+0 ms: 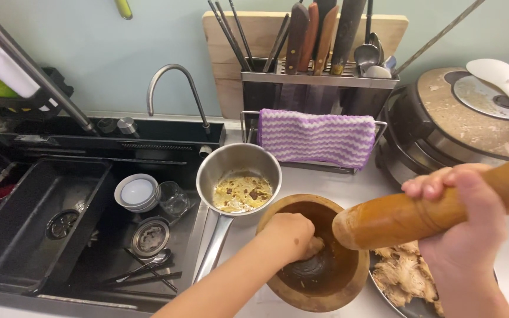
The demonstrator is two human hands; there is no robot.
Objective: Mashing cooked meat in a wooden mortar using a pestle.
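- The left hand [290, 235] reaches down into the wooden mortar [316, 294], fingers curled toward the bottom. Whether it pinches anything there cannot be told, since the knuckles hide the fingertips.
- The right hand [463, 221] is clenched around the wooden pestle [407, 215], which lies nearly level, its blunt head hanging over the mortar's rim at about 2 o'clock and just beside the left hand.
- The mortar stands on the counter [349, 188] low in the middle of the view. At its 3 o'clock a plate [410, 309] holds pale shredded food [405, 274], partly covered by the right wrist.
- At the mortar's 11 o'clock sits a steel saucepan [240, 171] with yellowish residue, its handle pointing toward 7 o'clock, close to the left forearm.
- Risks, as I judge them:
  - The pestle head is close to the left fingers; dropping it while they are inside the bowl would crush them.
  - The left forearm could nudge the saucepan handle and swing the pan toward the sink [42, 224] at 9 o'clock, where bowls [136, 193] and a glass [173, 198] lie.
  - The right wrist hovers over the plate, so a sweep could drag shreds onto the counter.
- At 12 o'clock a striped purple cloth [316, 136] hangs on a knife rack [319, 88]; a cooker [460, 123] is at 2 o'clock.
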